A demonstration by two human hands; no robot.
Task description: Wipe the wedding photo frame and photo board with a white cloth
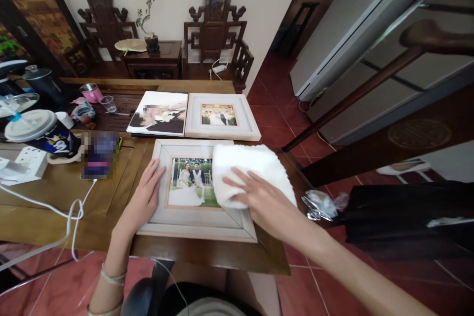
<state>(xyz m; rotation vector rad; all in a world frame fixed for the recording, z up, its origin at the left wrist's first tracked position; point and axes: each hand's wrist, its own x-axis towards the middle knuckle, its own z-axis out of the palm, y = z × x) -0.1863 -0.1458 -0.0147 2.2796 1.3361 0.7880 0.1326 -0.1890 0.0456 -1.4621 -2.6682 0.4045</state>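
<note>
A white-bordered picture frame (pixel 192 225) lies face up at the table's front edge, holding a photo (pixel 190 182) of two people in wedding clothes. My left hand (pixel 142 195) grips the frame along its left side, fingers over the border. On the right part of the frame, my right hand (pixel 255 195) presses a fluffy white cloth (pixel 255 163), its fingers spread over it. The cloth covers the frame's upper right corner and the photo's right edge. Just behind lie a second white frame (pixel 250 121) and a photo album or panel (pixel 159 101), side by side.
To the left are a phone (pixel 101 155) on a white charging cable (pixel 79 207), a lidded drink cup (pixel 40 133), a pink mug (pixel 91 93) and a small clear cup (pixel 108 104). A dark wooden chair (pixel 314 108) stands on the right. Plastic wrapping (pixel 320 202) lies beyond the table's right edge.
</note>
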